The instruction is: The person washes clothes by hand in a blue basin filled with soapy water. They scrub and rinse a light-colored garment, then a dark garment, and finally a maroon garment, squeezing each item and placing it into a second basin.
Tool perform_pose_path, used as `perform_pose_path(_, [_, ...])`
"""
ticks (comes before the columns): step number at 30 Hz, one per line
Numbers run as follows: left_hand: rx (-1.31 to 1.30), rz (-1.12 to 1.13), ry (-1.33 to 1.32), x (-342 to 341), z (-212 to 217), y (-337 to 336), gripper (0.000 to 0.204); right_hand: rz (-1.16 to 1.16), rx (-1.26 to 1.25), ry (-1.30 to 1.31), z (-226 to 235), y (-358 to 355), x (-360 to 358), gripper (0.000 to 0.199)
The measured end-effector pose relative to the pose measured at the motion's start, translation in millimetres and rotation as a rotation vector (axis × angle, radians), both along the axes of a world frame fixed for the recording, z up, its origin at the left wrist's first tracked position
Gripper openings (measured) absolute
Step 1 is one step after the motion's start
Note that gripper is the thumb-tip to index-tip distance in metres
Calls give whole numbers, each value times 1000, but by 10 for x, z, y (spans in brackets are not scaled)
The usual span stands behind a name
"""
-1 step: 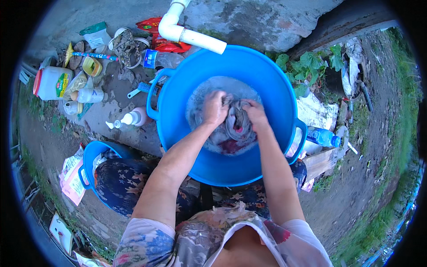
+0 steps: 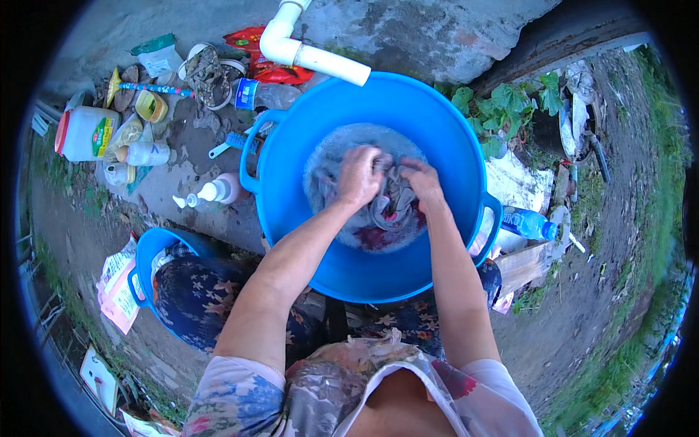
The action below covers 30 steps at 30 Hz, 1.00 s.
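Observation:
A big blue plastic tub (image 2: 364, 280) with side handles stands in front of me, holding cloudy, foamy water (image 2: 342, 138). Wet grey cloth (image 2: 393, 207) with a pink-red patch lies bunched in the suds. My left hand (image 2: 360, 176) is closed on a fold of it, fingers bent inward and slightly blurred. Facing it, my right hand (image 2: 424, 180) grips another fold with curled fingers. The hands are close together near the tub's middle. A dark red part of the laundry (image 2: 375, 237) shows under the water below them.
A white elbow pipe (image 2: 331, 62) reaches over the tub's far rim. At left are a pump bottle (image 2: 218, 189), a blue brush (image 2: 237, 142) and a red-lidded jar (image 2: 87, 135). A smaller blue bucket (image 2: 149, 251) stands by my left knee, a plastic bottle (image 2: 528, 222) at right.
My left hand has shifted slightly right and up. The right hand has turned a little, its fingers reaching further left, and the cloth between them has moved slightly.

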<state>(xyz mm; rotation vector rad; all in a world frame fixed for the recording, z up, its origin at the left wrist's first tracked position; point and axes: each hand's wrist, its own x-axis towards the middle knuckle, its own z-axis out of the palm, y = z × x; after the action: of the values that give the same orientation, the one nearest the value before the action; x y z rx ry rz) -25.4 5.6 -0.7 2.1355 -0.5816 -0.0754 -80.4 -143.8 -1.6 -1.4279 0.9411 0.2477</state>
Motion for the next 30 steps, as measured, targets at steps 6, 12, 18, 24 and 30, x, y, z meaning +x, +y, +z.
perform_pose_path(6, [398, 21, -88, -352, -63, 151, 43, 232, -893, -280, -327, 603, -435, 24])
perform_pose_path(12, [114, 10, 236, -426, -800, 464, 43, 419, -945, -184, -591, 997, -400, 17])
perform_pose_path(18, [705, -236, 163, 320, -593, 119, 26, 390, -534, 181, -469, 566, 240, 49])
perform_pose_path(24, [-133, 81, 134, -232, 189, -130, 36, 323, -526, -128, -260, 106, -89, 46])
perform_pose_path(30, [508, 131, 63, -646, -328, 128, 37, 429, -1026, -402, -294, 665, -447, 38])
